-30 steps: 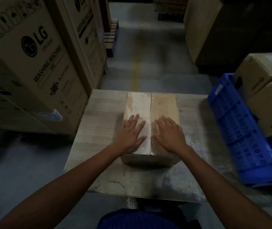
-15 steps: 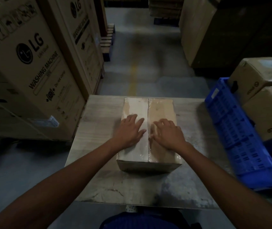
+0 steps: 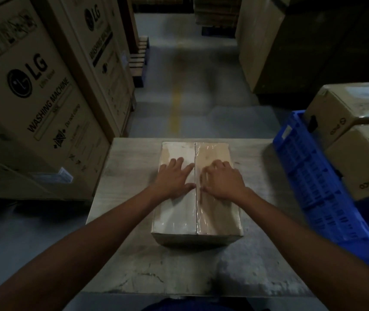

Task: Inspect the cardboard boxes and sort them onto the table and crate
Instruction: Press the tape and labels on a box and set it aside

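Left hand (image 3: 174, 178) and right hand (image 3: 222, 181) rest open, gripping nothing, on the box (image 3: 216, 217) beneath them, either side of its seam. It sits on the table (image 3: 132, 254), with the crate (image 3: 313, 185) beyond the right hand.

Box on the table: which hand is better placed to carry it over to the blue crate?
Probably the right hand. It rests on the box, on the half nearest the blue crate; the left hand lies farther and would have to cross over.
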Tool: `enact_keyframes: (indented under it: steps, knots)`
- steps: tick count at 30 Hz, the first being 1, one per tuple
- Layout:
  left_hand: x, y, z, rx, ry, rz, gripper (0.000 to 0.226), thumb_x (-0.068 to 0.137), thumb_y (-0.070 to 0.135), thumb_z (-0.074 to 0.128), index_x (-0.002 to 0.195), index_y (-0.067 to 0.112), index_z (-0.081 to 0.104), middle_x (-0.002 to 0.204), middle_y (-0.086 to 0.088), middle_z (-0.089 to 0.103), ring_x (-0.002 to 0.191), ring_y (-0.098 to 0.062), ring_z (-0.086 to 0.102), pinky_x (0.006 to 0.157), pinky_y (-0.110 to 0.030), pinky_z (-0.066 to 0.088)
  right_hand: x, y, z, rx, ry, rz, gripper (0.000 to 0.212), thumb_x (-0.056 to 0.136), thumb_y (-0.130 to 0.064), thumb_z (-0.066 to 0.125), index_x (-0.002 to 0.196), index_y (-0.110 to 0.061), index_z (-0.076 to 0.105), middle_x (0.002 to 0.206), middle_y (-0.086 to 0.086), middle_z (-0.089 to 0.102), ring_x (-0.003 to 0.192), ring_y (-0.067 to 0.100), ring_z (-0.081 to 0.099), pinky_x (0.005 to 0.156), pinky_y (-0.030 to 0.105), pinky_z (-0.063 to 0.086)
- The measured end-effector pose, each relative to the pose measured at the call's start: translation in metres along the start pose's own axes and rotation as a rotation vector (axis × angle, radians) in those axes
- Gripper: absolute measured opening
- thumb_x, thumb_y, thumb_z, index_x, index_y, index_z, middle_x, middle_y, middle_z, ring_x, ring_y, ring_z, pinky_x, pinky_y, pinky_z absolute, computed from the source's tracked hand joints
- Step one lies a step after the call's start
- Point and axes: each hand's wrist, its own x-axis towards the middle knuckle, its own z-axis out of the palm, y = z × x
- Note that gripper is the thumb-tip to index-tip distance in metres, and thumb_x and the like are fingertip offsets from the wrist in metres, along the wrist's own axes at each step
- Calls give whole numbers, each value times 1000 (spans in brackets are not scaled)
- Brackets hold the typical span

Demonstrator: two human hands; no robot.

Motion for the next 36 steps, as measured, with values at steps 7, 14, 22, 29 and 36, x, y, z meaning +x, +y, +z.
enact_keyframes:
  steps: [7, 14, 22, 29, 36]
  knots:
    - [28, -18, -8, -52, -149, -44, 111, 78, 88, 39, 159, 27, -7, 164, -11, -20, 153, -33, -13, 123, -53, 3, 32, 3, -3, 22, -79, 31, 73, 93, -56, 54, 155, -26, 30, 167, 11, 13, 153, 34, 12, 121, 54, 18]
    - [55, -26, -34, 14, 25, 22, 101, 77, 81, 55, 154, 21, 29, 150, -15, 36, 135, -34, 35, 107, -49, 39, 44, 7, -20, -72, -30, -15, 67, 83, -69, 56, 137, -30, 49, 146, 9, 41, 133, 32, 39, 102, 55, 36]
    - [72, -36, -5, -54, -7, 33, 90, 89, 77, 34, 160, 30, 3, 168, -8, -5, 154, -31, -2, 120, -59, 3, 68, 32, -9, -64, -208, -76, 108, 78, -85, 52, 161, -36, 4, 169, 2, -13, 155, 33, -10, 118, 66, 10]
    - [62, -32, -2, -464, -1, -382, 131, 64, 89, 58, 159, 27, -5, 164, -8, -23, 149, -43, -16, 114, -69, 5, 73, 34, 14, 338, 70, 158, 73, 91, -53, 61, 153, -28, 34, 169, 13, 5, 155, 35, -1, 124, 50, 16]
    - [62, -42, -27, -1061, 240, -669, 80, 87, 57, 65, 149, 13, 41, 151, -17, 44, 136, -35, 45, 112, -39, 38, 68, 23, -11, 1133, 249, 507, 78, 91, -22, 71, 157, -17, 31, 158, 8, 40, 142, 31, 42, 110, 38, 37]
